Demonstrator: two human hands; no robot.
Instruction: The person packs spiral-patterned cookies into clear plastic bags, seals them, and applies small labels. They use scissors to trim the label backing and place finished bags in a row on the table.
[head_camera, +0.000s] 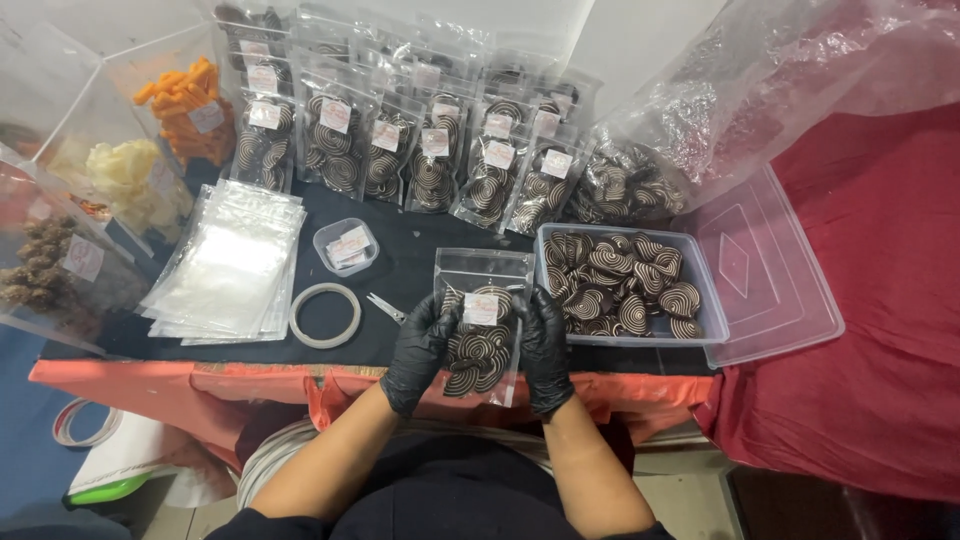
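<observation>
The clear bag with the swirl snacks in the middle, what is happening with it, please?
A person in black gloves holds a clear bag of brown spiral snacks at the near table edge, left hand and right hand on its two sides. The bag has a small label. To its right, an open plastic tub holds loose spiral snacks. Rows of filled, labelled bags stand behind, and a stack of empty bags lies to the left.

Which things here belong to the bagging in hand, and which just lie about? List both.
In use: left hand and right hand holding the filled pouch; box of spiral biscuits; empty pouches; label tub.

Lying about: tape ring; scissors; box lid; orange snacks.
</observation>
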